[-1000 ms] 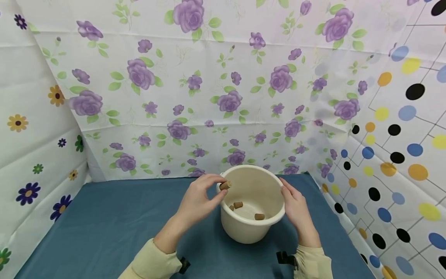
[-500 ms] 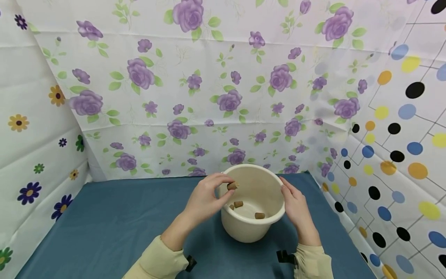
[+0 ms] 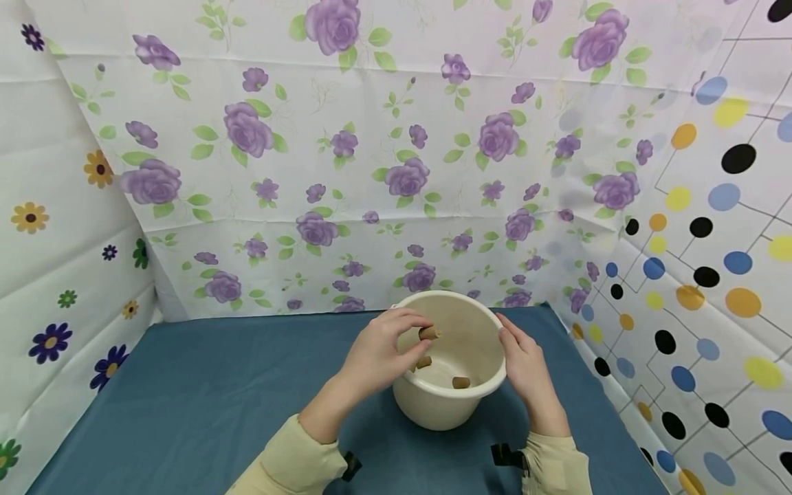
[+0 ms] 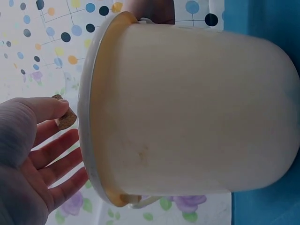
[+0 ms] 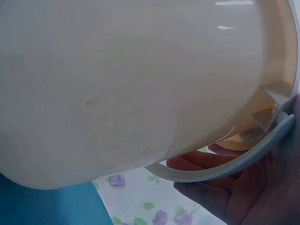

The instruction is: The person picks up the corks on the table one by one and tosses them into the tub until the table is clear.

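Note:
A cream plastic bucket [image 3: 436,412] stands upright on the blue cloth. My left hand [image 3: 377,350] pinches a cork [image 3: 430,333] between thumb and fingertips above the bucket's mouth, just inside the left rim. In the left wrist view the same cork [image 4: 66,118] shows, while the other fingers [image 4: 56,152] spread out behind the rim. My right hand [image 3: 529,371] grips the bucket's right rim, thumb on top. Its fingers [image 5: 201,161] reach behind the bucket's handle [image 5: 211,171] in the right wrist view. Inside the bucket lie a cork [image 3: 460,382] and another cork [image 3: 424,361]; my left hand partly covers that side.
The blue cloth [image 3: 235,392] covers the table around the bucket. Behind it hangs a white sheet with purple roses [image 3: 315,229]. A dotted sheet [image 3: 705,309] closes off the right side, and a flowered sheet [image 3: 56,275] the left.
My left hand has moved to the right with its cork, from the bucket's left rim to over the opening. The right hand and the bucket have stayed put.

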A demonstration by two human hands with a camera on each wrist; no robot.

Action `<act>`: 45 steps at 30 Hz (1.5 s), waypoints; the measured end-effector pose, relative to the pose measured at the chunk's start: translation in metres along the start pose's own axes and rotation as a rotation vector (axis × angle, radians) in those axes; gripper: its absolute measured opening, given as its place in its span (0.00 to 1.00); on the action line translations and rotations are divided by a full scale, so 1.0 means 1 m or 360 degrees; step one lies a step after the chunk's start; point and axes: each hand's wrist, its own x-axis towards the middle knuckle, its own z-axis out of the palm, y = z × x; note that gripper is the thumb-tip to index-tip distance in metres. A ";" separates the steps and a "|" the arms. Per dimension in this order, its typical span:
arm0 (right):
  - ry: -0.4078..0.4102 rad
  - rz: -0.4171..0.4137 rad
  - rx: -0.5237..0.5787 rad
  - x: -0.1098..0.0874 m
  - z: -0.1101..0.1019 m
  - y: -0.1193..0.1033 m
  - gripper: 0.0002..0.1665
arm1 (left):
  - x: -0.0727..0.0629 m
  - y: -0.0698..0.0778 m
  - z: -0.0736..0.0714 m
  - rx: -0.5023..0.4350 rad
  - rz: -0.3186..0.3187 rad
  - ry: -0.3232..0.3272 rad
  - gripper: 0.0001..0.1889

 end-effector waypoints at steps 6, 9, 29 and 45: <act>0.0005 0.0006 0.0020 -0.001 -0.001 0.000 0.34 | 0.005 0.005 0.005 0.0000 -0.0019 -0.0054 0.12; 0.0008 0.0010 0.0025 -0.003 -0.002 0.000 0.34 | 0.007 0.009 0.007 -0.0014 -0.0022 -0.0080 0.13; 0.0019 0.0008 0.0022 -0.002 -0.002 0.003 0.34 | 0.009 0.015 0.019 0.0021 0.0020 -0.0057 0.17; -0.0023 0.0015 0.0026 0.002 0.002 -0.001 0.34 | 0.004 0.008 0.015 0.0016 0.0016 0.0007 0.14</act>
